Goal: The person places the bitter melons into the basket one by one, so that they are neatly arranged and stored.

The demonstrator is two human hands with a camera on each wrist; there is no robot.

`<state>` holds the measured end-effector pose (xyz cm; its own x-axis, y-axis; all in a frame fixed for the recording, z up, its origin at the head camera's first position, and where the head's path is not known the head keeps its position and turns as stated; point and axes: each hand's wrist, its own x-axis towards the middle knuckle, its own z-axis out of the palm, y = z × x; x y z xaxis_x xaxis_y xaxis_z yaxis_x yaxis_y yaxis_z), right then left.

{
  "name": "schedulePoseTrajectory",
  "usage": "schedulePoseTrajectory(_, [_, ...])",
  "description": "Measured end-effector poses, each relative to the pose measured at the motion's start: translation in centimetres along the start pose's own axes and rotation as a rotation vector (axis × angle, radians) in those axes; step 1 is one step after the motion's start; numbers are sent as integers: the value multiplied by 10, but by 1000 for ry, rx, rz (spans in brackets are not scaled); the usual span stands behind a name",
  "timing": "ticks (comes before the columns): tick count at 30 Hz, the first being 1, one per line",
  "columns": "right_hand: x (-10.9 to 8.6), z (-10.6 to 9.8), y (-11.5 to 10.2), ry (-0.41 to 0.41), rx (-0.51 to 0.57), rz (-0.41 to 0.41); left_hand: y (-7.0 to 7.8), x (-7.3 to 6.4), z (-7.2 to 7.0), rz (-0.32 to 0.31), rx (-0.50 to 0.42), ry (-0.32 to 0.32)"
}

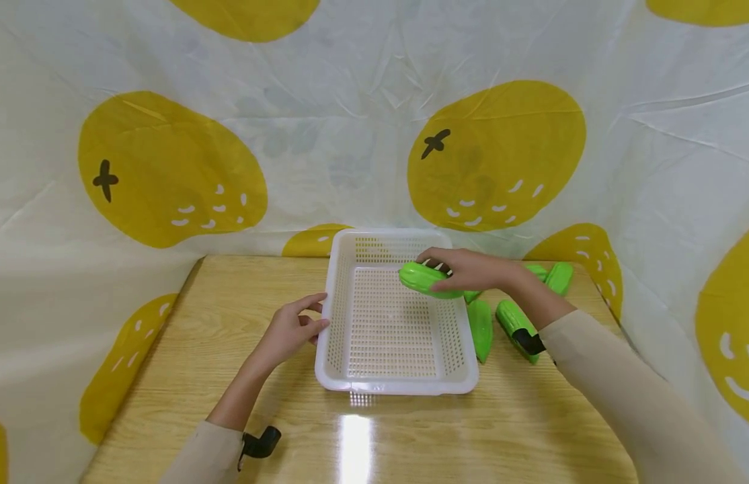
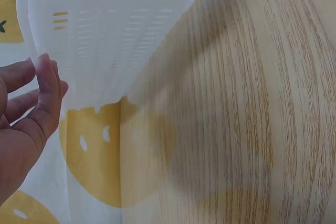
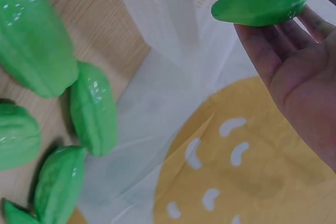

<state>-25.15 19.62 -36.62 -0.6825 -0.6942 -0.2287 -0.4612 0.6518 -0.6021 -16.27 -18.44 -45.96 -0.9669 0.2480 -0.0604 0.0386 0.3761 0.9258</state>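
A white perforated plastic basket [image 1: 396, 388] stands on the wooden table. My left hand [image 1: 290, 331] is at its left side, thumb and fingertips touching the outer rim. In the left wrist view that hand [image 2: 31, 114] reaches the basket wall [image 2: 105, 40] from the left. My right hand [image 1: 468, 267] holds a glossy green ridged toy vegetable [image 1: 423, 277] above the right part of the basket. The right wrist view shows the pointed end of this vegetable [image 3: 262, 1] sticking out past my right hand [image 3: 299, 66].
Several more green ridged vegetables [image 1: 480, 329] lie right of the basket, some partly hidden by my right arm. The wooden table [image 1: 241, 289] extends left and in front. A white cloth [image 1: 338, 154] with yellow fruit prints hangs behind and at both sides.
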Motion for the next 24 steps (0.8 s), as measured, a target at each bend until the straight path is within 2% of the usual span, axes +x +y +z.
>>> schedulePoseTrajectory(4, [11, 2, -10, -47, 0, 6, -2, 0, 1, 6, -5, -5])
schedulePoseTrajectory(8, [24, 6, -20, -94, -8, -22, -4, 0, 0, 9, -8, -4])
schedulePoseTrajectory(16, [55, 23, -32, -216, 4, -58, -2, -2, -1, -9, 3, 6])
schedulePoseTrajectory(24, [77, 45, -40, -303, -64, 0, -2, 2, -1, -1, 2, 0])
